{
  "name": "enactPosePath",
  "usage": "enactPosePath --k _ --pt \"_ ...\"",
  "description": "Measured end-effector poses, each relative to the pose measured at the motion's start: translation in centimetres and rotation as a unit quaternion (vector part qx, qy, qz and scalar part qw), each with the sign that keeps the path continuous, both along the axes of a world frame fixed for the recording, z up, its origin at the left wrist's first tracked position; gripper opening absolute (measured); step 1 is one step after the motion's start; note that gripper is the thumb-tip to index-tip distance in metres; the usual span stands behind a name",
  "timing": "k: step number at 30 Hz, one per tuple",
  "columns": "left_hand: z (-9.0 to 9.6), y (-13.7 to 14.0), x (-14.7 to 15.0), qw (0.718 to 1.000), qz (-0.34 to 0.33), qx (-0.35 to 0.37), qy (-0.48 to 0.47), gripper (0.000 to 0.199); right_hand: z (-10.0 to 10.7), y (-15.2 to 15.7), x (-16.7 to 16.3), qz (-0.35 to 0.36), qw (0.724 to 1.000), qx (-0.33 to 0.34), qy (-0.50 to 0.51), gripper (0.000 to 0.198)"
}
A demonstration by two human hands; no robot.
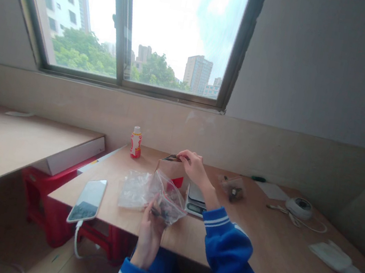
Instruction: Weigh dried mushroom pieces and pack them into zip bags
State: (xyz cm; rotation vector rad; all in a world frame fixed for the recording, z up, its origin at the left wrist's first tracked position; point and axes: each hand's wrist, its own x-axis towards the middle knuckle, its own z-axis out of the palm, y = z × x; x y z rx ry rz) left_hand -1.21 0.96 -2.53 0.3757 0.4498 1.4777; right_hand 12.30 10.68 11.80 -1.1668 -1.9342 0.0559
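"At the wooden table (258, 245) below the window, how do the hands stand?"

"On my remote feed: left hand (149, 233), fingers closed round a clear bag (167, 208) near the table's front edge, dark pieces inside. Right hand (193, 165) at the top of the cardboard box (167, 168), fingertips drawn close together; I can't tell whether they pinch anything."

"Progress?"

"Partway, I judge. Held bag has contents; can't tell if it's sealed. Second bag (234, 192) with dark pieces lies right of the scale (195, 201), possibly done."

"Left over?"

"Something dark shows at the box's mouth. Flat clear plastic (134, 189) beside it looks unfilled."
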Motion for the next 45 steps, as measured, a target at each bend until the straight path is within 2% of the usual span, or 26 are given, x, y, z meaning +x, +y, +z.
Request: enactPosePath --k 5,7,8,10,12,13,15,19,24,30,33,35,40,43,45 --pt "0.2 -0.2 0.0 0.999 0.026 -0.021 -0.007 0.035 -0.5 -0.2 0.5 -0.074 0.997 0.026 -0.005 0.03" --pt "0.6 -0.3 -0.1 0.999 0.03 -0.022 -0.014 0.038 -0.1 -1.1 0.8 -0.065 0.996 0.039 0.053 0.034" --pt "0.8 -0.4 -0.2 0.999 0.022 -0.024 -0.021 0.04 0.2 -1.7 0.9 -0.033 0.995 0.026 0.095 0.033" --pt "1.4 -0.6 -0.4 0.999 -0.005 -0.021 -0.035 0.046 0.5 -2.9 1.2 0.078 0.983 -0.061 0.154 0.03" --pt "1.9 -0.8 -0.3 0.999 -0.022 -0.009 -0.035 0.056 0.4 -4.2 1.5 0.189 0.954 -0.187 0.142 0.029" --pt "2.1 -0.9 -0.3 0.999 -0.027 0.0 -0.027 0.061 0.1 -4.8 1.7 0.221 0.939 -0.237 0.115 0.028" --pt "2.2 -1.1 -0.1 0.999 -0.036 0.016 -0.001 0.066 -0.7 -5.6 1.8 0.241 0.926 -0.282 0.065 0.025" --pt "2.0 -1.2 0.1 0.996 -0.043 0.051 0.064 0.059 -2.8 -6.3 1.5 0.246 0.927 -0.273 0.073 0.016" --pt "1.7 -0.7 -0.2 0.986 -0.027 0.077 0.146 0.044 -4.1 -6.8 0.8 0.261 0.919 -0.268 0.123 0.026" --pt "2.5 -0.8 -0.4 0.982 -0.014 0.094 0.161 0.068 -4.0 -7.2 1.5 0.295 0.886 -0.338 0.116 0.036" --pt "2.5 -0.7 -0.4 0.985 0.006 0.071 0.16 0.073 -4.1 -7.1 2.1 0.276 0.896 -0.322 0.131 0.035" --pt "2.4 -0.6 -0.3 0.986 0.015 0.06 0.153 0.067 -4.2 -7.0 2.2 0.268 0.901 -0.304 0.157 0.034" --pt "2.5 -0.7 -0.3 0.98 0.044 0.051 0.188 0.029 -4.9 -6.7 1.8 0.281 0.888 -0.297 0.209 0.04" --pt "2.8 -0.9 -0.4 0.98 0.035 0.057 0.187 0.025 -5.2 -6.7 1.6 0.273 0.887 -0.304 0.218 0.043" --pt "2.8 -0.9 -0.4 0.981 0.032 0.055 0.182 0.025 -5.2 -6.7 1.5 0.255 0.896 -0.3 0.204 0.041"
